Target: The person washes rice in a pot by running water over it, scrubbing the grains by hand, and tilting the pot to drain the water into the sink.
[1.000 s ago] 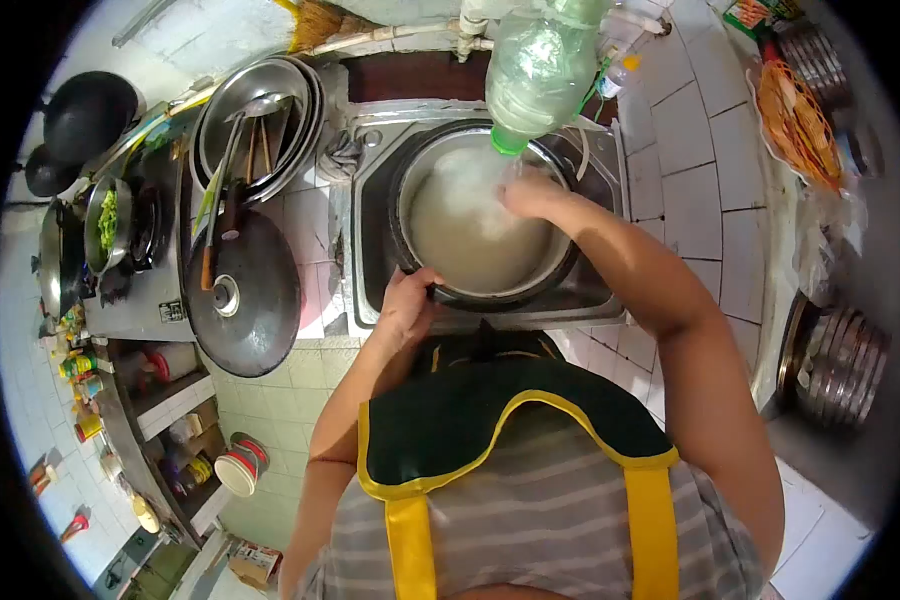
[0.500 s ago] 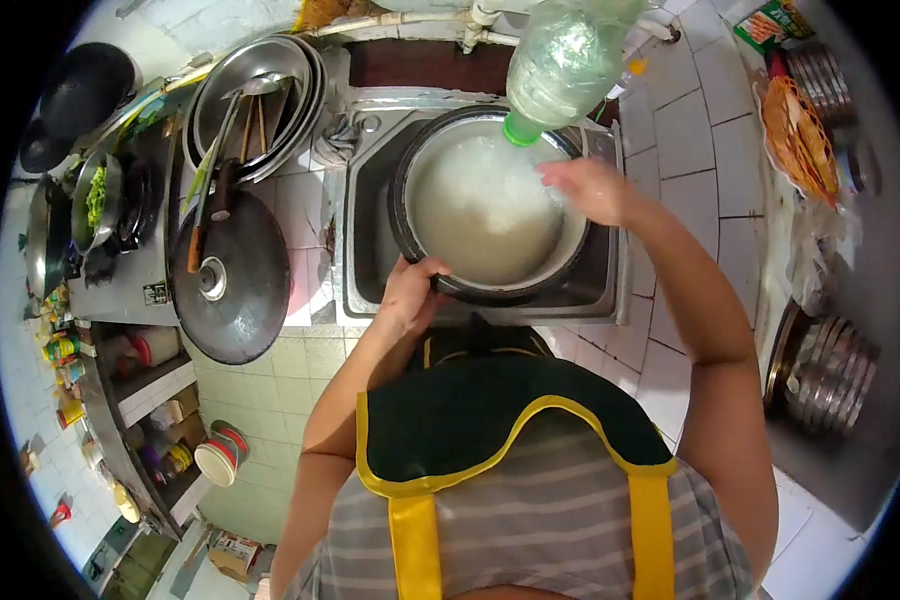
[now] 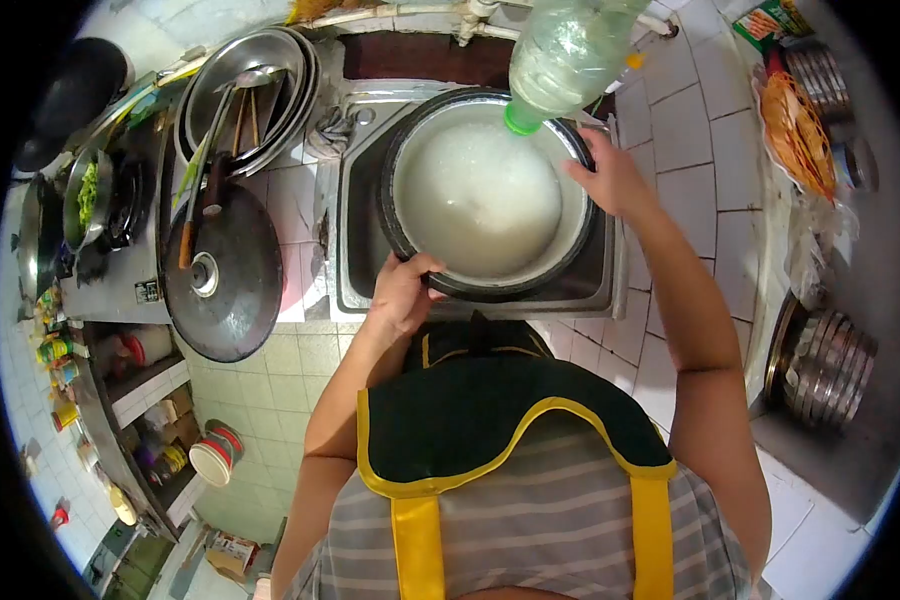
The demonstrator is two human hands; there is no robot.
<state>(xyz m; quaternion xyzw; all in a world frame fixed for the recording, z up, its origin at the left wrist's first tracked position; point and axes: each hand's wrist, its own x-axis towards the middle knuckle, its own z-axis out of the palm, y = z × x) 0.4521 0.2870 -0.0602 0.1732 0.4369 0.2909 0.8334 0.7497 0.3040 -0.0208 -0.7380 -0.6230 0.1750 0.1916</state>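
Note:
A large dark-rimmed pot (image 3: 390, 195) sits in the steel sink (image 3: 358, 255), holding cloudy whitish water (image 3: 480, 190) with a paler patch in the middle. My left hand (image 3: 402, 292) grips its near-left rim, thumb over the edge and the other fingers partly hidden underneath. On the right side, my right hand (image 3: 610, 175) holds the rim with the thumb on the inner wall; part of its grip is hidden. Above the pot's far right edge, a clear greenish plastic bottle (image 3: 575, 60) with a green neck hangs upside down.
Nested steel basins (image 3: 305, 110) with ladles and a dark round lid (image 3: 235, 275) lie to the left. Further left, a pan with chopped greens (image 3: 88, 195) stands by the stove. On the right are an orange basket (image 3: 798, 130) and stacked metal plates (image 3: 830, 365).
My right hand has moved from over the water out to the pot's right rim and taken hold there. The pot appears slightly turned or shifted; my left hand keeps its grip.

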